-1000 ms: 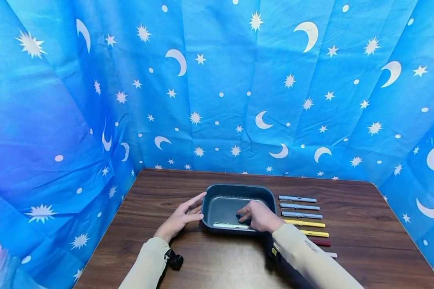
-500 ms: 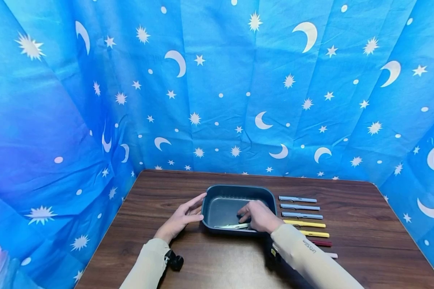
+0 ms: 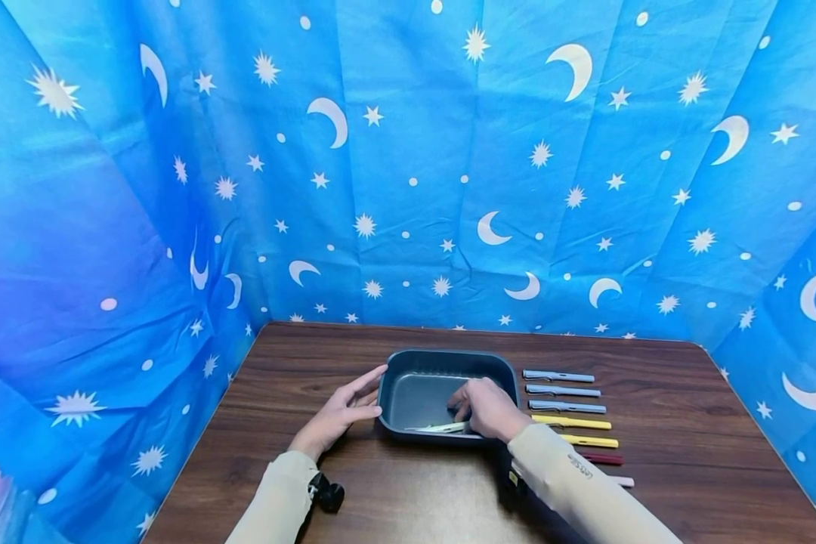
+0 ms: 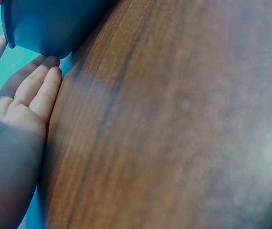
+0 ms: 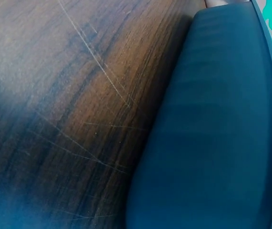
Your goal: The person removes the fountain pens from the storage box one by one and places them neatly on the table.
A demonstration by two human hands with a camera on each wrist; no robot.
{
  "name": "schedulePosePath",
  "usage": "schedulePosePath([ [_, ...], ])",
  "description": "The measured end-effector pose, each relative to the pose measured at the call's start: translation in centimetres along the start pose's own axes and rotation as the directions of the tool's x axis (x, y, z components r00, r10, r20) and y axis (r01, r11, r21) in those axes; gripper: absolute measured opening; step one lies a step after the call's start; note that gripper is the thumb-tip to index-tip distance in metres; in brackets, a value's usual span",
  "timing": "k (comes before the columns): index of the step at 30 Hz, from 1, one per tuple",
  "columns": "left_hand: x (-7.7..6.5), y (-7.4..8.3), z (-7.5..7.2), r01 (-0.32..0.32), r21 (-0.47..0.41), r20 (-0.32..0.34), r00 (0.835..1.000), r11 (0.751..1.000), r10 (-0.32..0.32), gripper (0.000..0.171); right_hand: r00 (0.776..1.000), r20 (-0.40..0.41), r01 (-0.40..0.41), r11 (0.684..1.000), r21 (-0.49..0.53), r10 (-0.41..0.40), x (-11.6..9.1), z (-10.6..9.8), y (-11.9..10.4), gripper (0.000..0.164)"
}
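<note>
A dark blue-grey rectangular tray (image 3: 408, 361) stands on the table, its outer wall (image 5: 212, 124) filling much of the right wrist view. My left hand (image 3: 338, 412) lies against its left end, fingers extended and thumb touching the side. The left wrist view shows those fingers (image 4: 45, 93) by the tray's lower corner. Inside the tray, near the front wall, my right hand (image 3: 491, 408) pinches a pale whitish-green pen (image 3: 442, 428). The pen slants slightly, and its right end is hidden by the hand.
Right of the tray lies a column of pens: several blue-grey ones (image 3: 564, 391), yellow ones (image 3: 588, 442), a dark red one (image 3: 605, 459) and a pale one (image 3: 622, 481), partly covered by the right sleeve. Blue curtains (image 3: 408, 151) with moons and stars surround the wooden table (image 3: 313, 340).
The pale pen, which lay flat along the tray's front, has tilted a little under my right hand. My left hand has stayed against the tray.
</note>
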State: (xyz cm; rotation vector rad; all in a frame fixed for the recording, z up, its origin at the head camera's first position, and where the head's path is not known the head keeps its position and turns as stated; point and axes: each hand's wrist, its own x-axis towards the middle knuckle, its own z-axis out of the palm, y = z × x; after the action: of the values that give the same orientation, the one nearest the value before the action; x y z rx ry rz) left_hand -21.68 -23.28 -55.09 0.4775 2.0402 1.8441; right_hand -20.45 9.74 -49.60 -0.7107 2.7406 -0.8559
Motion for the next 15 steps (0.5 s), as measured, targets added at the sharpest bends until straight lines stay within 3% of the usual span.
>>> schedulePosePath([
  [15,-0.09,-0.12,0.04,0.005,-0.001,-0.006,1.000,1.000,-0.005,0.071,0.999,-0.040,-0.007,0.995,-0.097,0.003,-0.44,-0.53,-0.29,0.030],
])
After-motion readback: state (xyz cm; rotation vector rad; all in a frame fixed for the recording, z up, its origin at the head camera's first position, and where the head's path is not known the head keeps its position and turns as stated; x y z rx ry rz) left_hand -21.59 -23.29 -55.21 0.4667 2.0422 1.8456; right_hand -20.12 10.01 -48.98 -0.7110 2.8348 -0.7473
